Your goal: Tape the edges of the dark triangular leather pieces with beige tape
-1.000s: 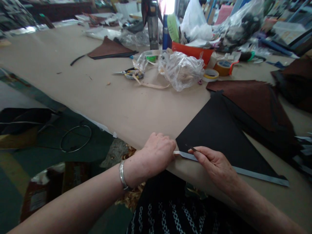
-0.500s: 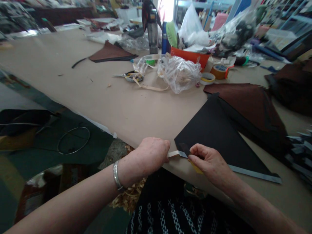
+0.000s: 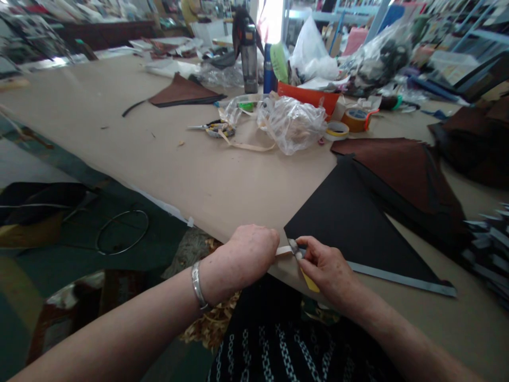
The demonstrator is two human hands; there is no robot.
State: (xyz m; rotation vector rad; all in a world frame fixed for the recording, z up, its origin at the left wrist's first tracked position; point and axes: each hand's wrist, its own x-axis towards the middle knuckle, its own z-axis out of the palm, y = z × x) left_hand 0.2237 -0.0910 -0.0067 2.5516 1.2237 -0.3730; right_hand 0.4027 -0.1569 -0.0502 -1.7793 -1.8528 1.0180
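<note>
Strip (image 3: 283, 250), pale and narrow, spans the short gap between the 2 hands, just beside the left corner of a black sheet (image 3: 338, 207). The left hand (image 3: 254, 252) is clenched like a fist, and 1 end of the strip goes into its curled fingers. The right hand (image 3: 328, 265) grasps a small tool (image 3: 309, 280) between thumb and forefinger; its metal part is at the strip, but whether it touches I cannot tell, and its yellow part points toward the body. The black sheet is triangular and lies flat on the table (image 3: 230, 185), with a grey band (image 3: 401, 278) along its near side. Behind it, to the right, brown pieces (image 3: 389, 164) are piled. Farther back are a crumpled plastic bag (image 3: 294, 127) and 2 tape rolls (image 3: 353, 122).
</note>
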